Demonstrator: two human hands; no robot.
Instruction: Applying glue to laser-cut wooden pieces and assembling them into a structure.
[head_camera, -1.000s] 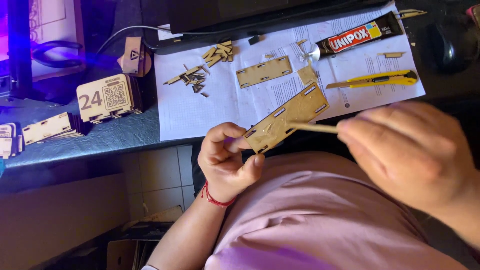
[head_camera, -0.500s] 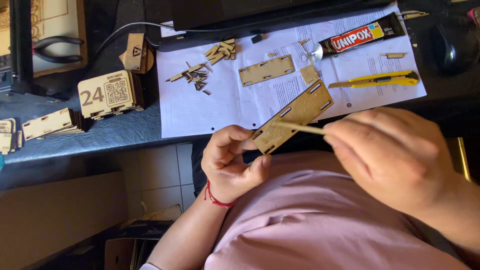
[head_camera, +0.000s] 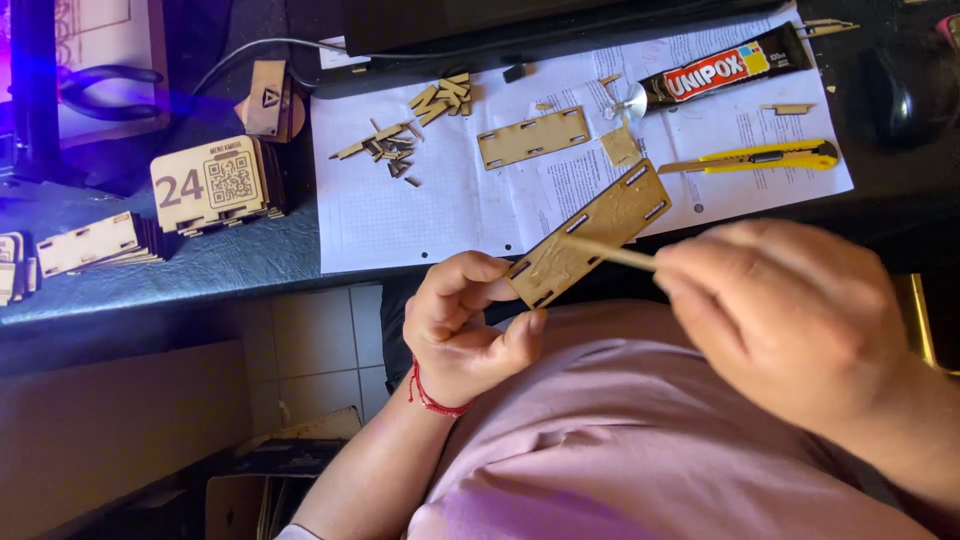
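Paper sheets (head_camera: 440, 215) cover a dark tabletop (head_camera: 200, 265) above tiled floor; left hand (head_camera: 465, 330) pinches a slotted wooden panel (head_camera: 590, 232), right hand (head_camera: 790, 315) grips a thin stick (head_camera: 612, 254)

The flat tan rectangular plywood panel with cut slots (head_camera: 590, 232) looks matt and pale, with a glossy wet-looking smear on its face. The thin pale wooden stick (head_camera: 612, 254) is smooth and matt. The white printed paper sheets (head_camera: 420, 215) are matt. The black glue tube (head_camera: 728, 68) is shiny, as is the yellow plastic utility knife (head_camera: 765, 158). The dark bench (head_camera: 200, 265) has a dull, slightly speckled surface. The pink cloth shirt (head_camera: 620, 440) is soft and matt.
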